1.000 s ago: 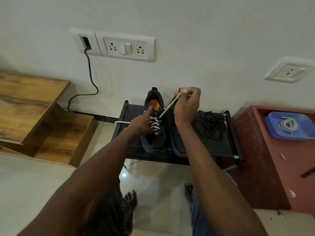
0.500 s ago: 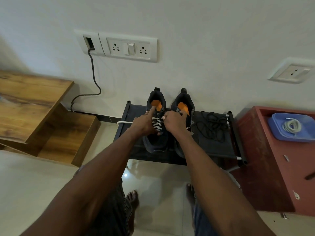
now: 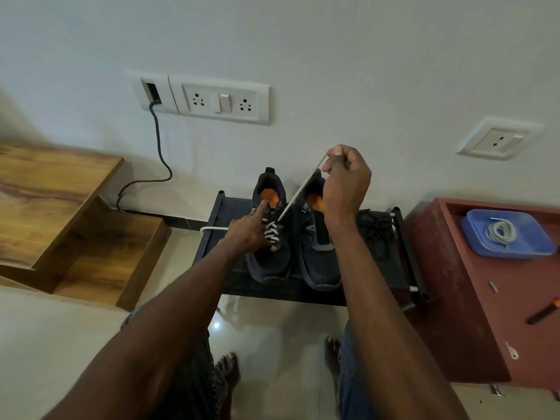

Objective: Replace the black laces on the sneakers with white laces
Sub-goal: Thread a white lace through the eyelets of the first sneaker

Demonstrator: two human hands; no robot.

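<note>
Against a white wall, your right hand [image 3: 345,177] has again drawn the white lace [image 3: 298,194] taut, pinching its end, as your left hand [image 3: 250,230] pins the left sneaker [image 3: 269,237] mid-rack [image 3: 212,234], one finger extended: another eyelet looks threaded.

Dim, even indoor light. Small bright glare spot on the glossy floor [image 3: 216,325] below the rack's front edge. Soft shadows on the wall [image 3: 333,56]. Wide-angle bending at edges; forearms slightly soft.
</note>
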